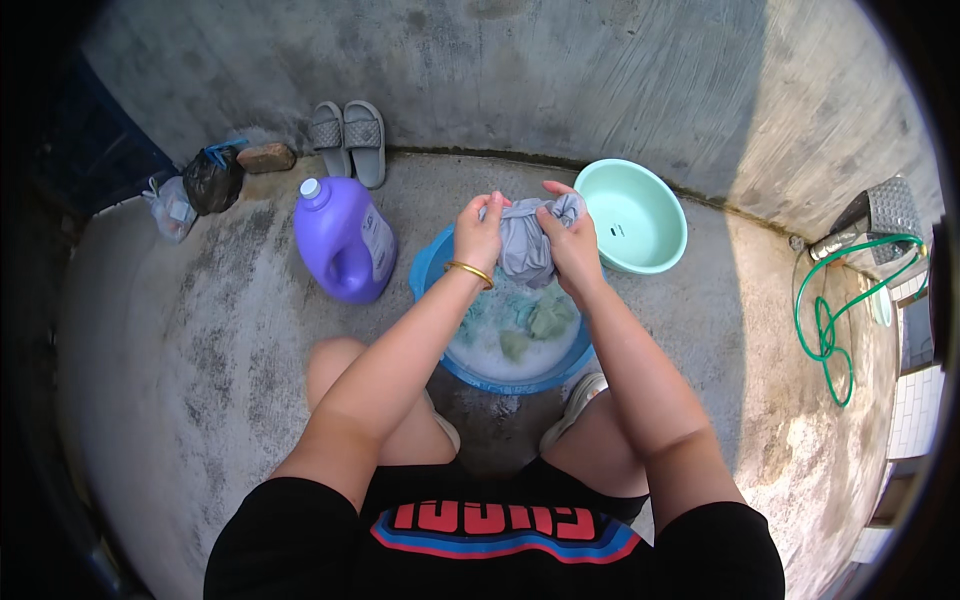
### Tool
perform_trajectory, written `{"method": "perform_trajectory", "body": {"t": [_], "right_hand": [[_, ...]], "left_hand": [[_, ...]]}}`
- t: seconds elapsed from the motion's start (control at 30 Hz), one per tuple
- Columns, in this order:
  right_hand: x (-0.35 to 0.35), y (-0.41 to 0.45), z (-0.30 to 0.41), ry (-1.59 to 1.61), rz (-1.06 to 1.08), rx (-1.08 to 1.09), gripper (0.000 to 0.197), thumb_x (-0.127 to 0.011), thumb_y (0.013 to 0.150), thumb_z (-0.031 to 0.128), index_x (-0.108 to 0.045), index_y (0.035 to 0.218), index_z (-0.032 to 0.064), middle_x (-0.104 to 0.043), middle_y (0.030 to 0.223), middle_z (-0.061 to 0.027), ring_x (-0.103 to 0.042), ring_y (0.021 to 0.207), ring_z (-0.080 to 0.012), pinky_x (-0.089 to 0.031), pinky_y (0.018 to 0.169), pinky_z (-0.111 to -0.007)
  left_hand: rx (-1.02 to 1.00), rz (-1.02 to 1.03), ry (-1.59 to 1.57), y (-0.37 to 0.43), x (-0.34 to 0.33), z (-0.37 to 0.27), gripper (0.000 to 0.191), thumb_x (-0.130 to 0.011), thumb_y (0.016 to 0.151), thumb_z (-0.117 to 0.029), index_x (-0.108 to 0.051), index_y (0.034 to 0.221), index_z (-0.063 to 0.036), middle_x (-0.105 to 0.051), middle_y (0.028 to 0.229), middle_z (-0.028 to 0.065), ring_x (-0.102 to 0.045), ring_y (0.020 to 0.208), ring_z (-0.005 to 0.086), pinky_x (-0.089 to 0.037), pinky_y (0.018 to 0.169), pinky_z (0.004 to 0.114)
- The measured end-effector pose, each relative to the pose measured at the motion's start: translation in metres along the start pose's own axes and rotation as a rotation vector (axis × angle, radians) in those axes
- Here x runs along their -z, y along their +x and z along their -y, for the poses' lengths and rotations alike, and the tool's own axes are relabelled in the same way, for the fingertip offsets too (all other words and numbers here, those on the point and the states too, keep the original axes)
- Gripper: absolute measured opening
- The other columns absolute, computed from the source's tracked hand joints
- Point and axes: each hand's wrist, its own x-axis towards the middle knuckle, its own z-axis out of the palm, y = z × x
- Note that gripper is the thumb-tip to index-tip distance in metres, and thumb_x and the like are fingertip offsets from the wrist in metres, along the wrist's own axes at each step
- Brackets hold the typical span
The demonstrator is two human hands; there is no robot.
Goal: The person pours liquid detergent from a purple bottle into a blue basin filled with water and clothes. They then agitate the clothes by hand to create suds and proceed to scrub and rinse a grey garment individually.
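My left hand [481,229] and my right hand [571,244] both grip a bunched grey cloth [527,244], one at each side. They hold it above a blue plastic basin [480,379] that stands on the ground between my feet. Foamy water [517,360] fills much of the basin, and pale green fabric [551,318] shows through the suds. A gold-coloured bangle [469,274] circles my left wrist. My forearms and the cloth cover parts of the basin's far rim and sides.
A mint-green basin [637,217] sits beyond my right hand. To the left stands a purple detergent jug [341,247] with a white cap. Grey slippers [365,142], a brick [266,158] and tied plastic bags [214,178] are by the wall. A green hose [825,330] lies far right.
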Motion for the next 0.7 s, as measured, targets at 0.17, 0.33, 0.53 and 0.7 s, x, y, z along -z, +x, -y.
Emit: {"method": "perform_trajectory", "body": {"t": [0.17, 0.33, 0.53, 0.7], "right_hand": [[-0.035, -0.015, -0.006, -0.866, -0.066, 0.142, 0.033, -0.052, 0.082, 0.030, -0.057, 0.073, -0.0007, -0.057, 0.075, -0.0216, -0.057, 0.070, -0.0335, -0.043, 0.058, -0.037], [-0.031, -0.031, -0.029, -0.980, -0.155, 0.481, 0.045, -0.044, 0.085, 0.039, -0.053, 0.065, 0.0000, -0.054, 0.058, -0.0202, -0.053, 0.053, -0.0371, -0.040, 0.047, -0.042], [-0.012, 0.003, -0.012, -0.995, -0.196, -0.048, 0.045, -0.048, 0.084, 0.039, -0.054, 0.064, -0.0009, -0.057, 0.069, -0.0237, -0.058, 0.066, -0.0304, -0.042, 0.055, -0.039], [0.021, 0.010, -0.012, -0.169, -0.019, -0.403, 0.040, -0.056, 0.081, 0.037, -0.060, 0.079, -0.0021, -0.061, 0.077, -0.0098, -0.057, 0.075, -0.0151, -0.044, 0.063, -0.029]], "left_hand": [[0.451, -0.045, -0.281, -0.020, -0.004, 0.015, 0.038, -0.046, 0.087, -0.038, -0.052, 0.069, -0.0052, -0.052, 0.067, 0.0011, -0.047, 0.061, 0.0110, -0.040, 0.056, 0.026], [0.505, 0.106, -0.351, -0.003, 0.005, 0.021, 0.037, -0.044, 0.088, -0.036, -0.053, 0.071, -0.0041, -0.052, 0.068, 0.0043, -0.048, 0.061, 0.0126, -0.040, 0.055, 0.028], [0.553, 0.050, -0.244, -0.027, -0.023, 0.012, 0.037, -0.043, 0.087, -0.039, -0.046, 0.067, -0.0080, -0.051, 0.065, 0.0025, -0.050, 0.060, 0.0120, -0.042, 0.054, 0.027], [0.621, 0.304, -0.415, -0.009, 0.008, -0.032, 0.051, -0.041, 0.082, -0.054, -0.052, 0.075, -0.0042, -0.055, 0.068, 0.0065, -0.057, 0.068, 0.0170, -0.047, 0.064, 0.031]]}}
